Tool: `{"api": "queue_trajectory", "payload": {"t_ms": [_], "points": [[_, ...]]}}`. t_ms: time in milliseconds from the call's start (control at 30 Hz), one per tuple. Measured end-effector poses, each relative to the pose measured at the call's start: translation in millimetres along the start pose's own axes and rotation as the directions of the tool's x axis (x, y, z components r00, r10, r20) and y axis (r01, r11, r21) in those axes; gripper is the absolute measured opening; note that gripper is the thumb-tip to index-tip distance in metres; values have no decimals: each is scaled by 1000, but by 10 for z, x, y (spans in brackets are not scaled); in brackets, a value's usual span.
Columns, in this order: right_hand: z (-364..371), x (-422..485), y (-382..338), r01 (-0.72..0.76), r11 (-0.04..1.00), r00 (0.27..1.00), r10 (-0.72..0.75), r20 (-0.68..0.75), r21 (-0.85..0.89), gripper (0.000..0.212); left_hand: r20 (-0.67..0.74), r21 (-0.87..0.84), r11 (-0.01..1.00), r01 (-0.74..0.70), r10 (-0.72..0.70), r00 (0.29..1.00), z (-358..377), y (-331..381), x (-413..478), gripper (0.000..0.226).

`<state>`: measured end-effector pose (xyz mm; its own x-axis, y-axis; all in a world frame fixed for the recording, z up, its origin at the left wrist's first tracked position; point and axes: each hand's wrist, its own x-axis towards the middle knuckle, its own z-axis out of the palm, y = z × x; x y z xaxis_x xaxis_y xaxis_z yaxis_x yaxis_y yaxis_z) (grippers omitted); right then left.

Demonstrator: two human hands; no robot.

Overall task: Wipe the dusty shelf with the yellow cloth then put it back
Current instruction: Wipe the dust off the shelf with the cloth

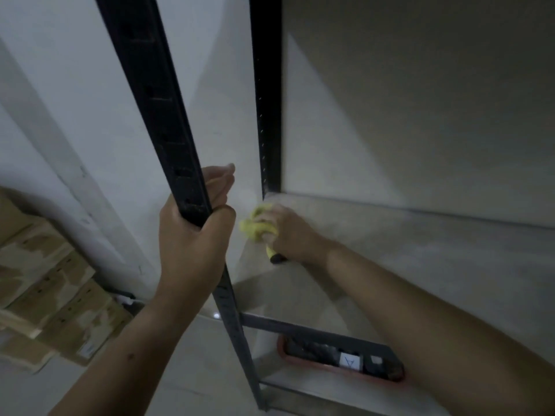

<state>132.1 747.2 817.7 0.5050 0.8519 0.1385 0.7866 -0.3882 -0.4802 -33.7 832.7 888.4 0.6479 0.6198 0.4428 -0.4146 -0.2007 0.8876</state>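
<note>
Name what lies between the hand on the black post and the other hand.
The head view shows the yellow cloth, bunched in the right hand, with a narrow bare gap before the left hand gripping the black post.

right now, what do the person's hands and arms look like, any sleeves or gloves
No gloves on the left hand or the right hand, and no rings, watch or bracelet show. The left forearm and right forearm are bare to the frame edge, with no sleeves in view. The right hand is blurred, so fine detail there is unclear.
</note>
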Motion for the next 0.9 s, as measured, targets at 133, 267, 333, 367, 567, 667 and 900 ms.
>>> {"api": "queue_trajectory", "payload": {"t_ms": [133, 267, 333, 367, 567, 667, 900], "points": [[-304, -546, 38, -41, 995, 986, 55, -155, 92, 36, 17, -5, 1000, 11, -11, 1000, -11, 29, -3, 35], [-1020, -1161, 821, -375, 927, 810, 317, -493, -22, 36, 63, -9, 998, 55, -54, 997, -50, 67, -4, 32], [-1270, -1506, 1297, -624, 780, 701, 527, -481, -55, 45, 76, -5, 998, 60, -59, 995, -63, 81, 5, 30], [-1318, -1672, 1474, -716, 693, 650, 619, -442, -83, 48, 76, -3, 998, 63, -63, 995, -63, 84, 4, 29], [-831, -1742, 1453, -745, 662, 634, 666, -392, -80, 38, 48, 0, 998, 63, -63, 997, -44, 94, 7, 28], [-246, -1367, 671, -567, 824, 779, 535, -327, -2, 29, 40, 13, 998, 55, -56, 998, -41, 95, 7, 30], [354, -688, -763, -98, 989, 995, 99, 4, 115, 14, 61, 34, 997, 70, -72, 996, -64, 127, -6, 31]]}}
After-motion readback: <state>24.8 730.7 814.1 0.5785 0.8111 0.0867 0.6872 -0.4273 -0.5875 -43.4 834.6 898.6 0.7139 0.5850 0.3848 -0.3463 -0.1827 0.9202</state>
